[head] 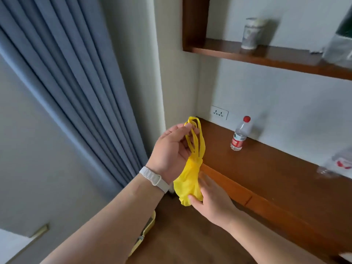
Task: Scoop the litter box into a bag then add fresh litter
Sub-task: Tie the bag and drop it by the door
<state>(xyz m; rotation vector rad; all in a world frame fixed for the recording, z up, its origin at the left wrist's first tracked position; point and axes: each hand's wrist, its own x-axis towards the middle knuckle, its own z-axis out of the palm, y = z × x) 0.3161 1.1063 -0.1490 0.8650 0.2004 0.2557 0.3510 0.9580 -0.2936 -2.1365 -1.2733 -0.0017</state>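
Observation:
A crumpled yellow plastic bag [188, 180] hangs in the air in front of a wooden desk. My left hand [171, 149], with a white band on its wrist, pinches the bag's handle loops at the top. My right hand [211, 197] grips the bunched bottom of the bag from below. A pale yellow edge, perhaps the litter box [146, 229], peeks out on the floor under my left forearm, mostly hidden. No scoop or litter is in view.
A wooden desk [276, 178] runs along the wall at right, with a red-capped water bottle [240, 133] standing on it. Above is a wooden shelf [266, 56] holding a cup [251, 33]. Blue curtains [66, 82] hang at left. Wood floor [181, 235] lies below.

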